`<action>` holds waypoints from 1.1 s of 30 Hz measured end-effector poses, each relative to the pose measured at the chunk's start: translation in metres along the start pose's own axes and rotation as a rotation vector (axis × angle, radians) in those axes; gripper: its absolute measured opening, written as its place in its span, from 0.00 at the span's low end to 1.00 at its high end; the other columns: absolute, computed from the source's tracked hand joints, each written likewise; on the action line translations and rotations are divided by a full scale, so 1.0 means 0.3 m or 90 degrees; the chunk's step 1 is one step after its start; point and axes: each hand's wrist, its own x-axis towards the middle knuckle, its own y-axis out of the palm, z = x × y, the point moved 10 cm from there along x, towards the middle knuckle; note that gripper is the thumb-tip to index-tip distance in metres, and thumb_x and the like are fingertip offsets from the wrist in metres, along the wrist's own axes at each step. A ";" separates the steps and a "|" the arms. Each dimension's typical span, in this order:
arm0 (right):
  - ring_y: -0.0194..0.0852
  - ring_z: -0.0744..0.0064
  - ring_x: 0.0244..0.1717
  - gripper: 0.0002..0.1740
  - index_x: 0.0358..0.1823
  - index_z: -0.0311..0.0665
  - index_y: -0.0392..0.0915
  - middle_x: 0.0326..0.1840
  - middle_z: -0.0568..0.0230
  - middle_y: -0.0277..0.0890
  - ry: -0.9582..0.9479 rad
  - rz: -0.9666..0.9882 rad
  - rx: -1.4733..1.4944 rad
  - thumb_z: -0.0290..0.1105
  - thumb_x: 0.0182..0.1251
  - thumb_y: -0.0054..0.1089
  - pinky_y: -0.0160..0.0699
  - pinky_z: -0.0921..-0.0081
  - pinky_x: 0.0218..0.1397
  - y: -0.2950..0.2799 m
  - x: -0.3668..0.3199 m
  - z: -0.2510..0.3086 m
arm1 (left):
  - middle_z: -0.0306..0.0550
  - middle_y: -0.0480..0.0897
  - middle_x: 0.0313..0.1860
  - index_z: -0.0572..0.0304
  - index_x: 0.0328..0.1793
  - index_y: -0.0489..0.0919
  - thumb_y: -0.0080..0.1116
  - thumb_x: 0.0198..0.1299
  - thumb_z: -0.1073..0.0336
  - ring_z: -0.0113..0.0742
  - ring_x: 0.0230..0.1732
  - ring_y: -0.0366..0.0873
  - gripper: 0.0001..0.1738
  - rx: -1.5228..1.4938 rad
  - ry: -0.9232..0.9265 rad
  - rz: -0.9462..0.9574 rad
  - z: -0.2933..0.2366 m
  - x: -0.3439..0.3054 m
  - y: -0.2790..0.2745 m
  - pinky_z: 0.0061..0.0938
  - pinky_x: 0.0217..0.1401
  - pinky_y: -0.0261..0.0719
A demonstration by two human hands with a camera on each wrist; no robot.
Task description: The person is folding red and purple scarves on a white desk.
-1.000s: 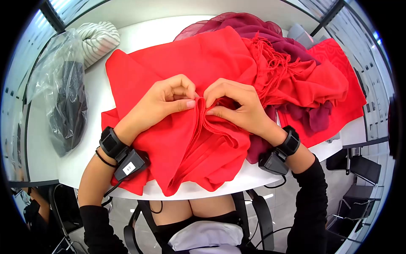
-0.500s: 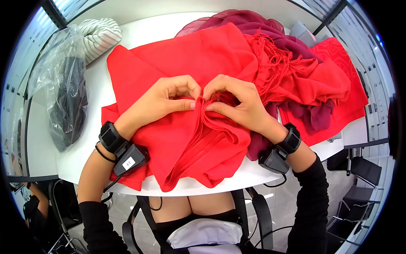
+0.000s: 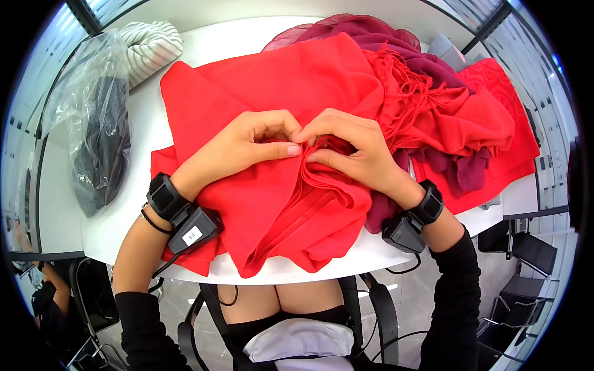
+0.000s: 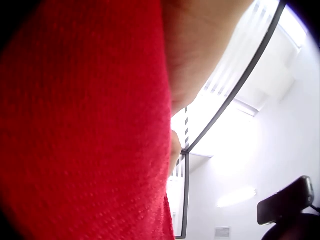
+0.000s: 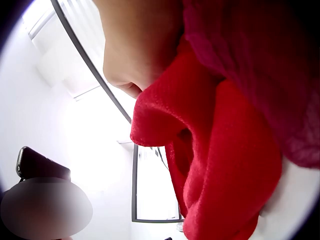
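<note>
A large red shawl (image 3: 278, 80) lies spread over the front and middle of the table, its near part gathered into several layered folds. My left hand (image 3: 250, 143) pinches the cloth at the top of these folds, thumb pointing right. Close beside it, my right hand (image 3: 359, 148) pinches the bunched edge between thumb and curled fingers; the two hands' fingertips meet. In the left wrist view, red cloth (image 4: 85, 125) fills the left half and hides the fingertips. Folded red layers (image 5: 240, 150) hang below the hand in the right wrist view.
Red fringe (image 3: 405, 83) lies right of the hands. A sheer burgundy scarf (image 3: 371, 34) is bunched behind and below it. At left stand a striped roll of cloth (image 3: 151, 49) and a clear plastic bag (image 3: 102, 145) holding something dark. The white table's front edge (image 3: 346, 272) is near.
My left hand has shifted a little right, and its fingertips have come together with the right hand's over the top of the folds. My right hand keeps its pinch.
</note>
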 end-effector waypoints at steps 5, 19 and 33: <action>0.75 0.73 0.36 0.14 0.39 0.33 0.77 0.36 0.62 0.76 0.003 0.011 -0.013 0.16 0.49 0.63 0.74 0.80 0.40 0.003 0.000 0.000 | 0.34 0.77 0.34 0.63 0.41 0.75 0.55 0.61 0.69 0.19 0.39 0.72 0.05 0.028 0.016 -0.009 0.011 0.003 -0.006 0.15 0.45 0.70; 0.74 0.75 0.41 0.09 0.36 0.34 0.70 0.38 0.63 0.75 0.056 -0.027 0.189 0.15 0.54 0.56 0.73 0.80 0.47 -0.019 -0.012 -0.026 | 0.45 0.71 0.47 0.58 0.35 0.76 0.67 0.44 0.71 0.38 0.46 0.71 0.12 0.458 0.316 -0.096 -0.237 -0.057 0.045 0.28 0.51 0.70; 0.74 0.69 0.43 0.09 0.39 0.33 0.67 0.38 0.56 0.73 0.109 -0.016 0.242 0.16 0.59 0.54 0.71 0.74 0.49 -0.010 -0.021 -0.057 | 0.41 0.73 0.29 0.64 0.46 0.74 0.62 0.47 0.52 0.33 0.27 0.72 0.26 0.877 0.037 0.069 -0.205 -0.205 0.310 0.24 0.27 0.72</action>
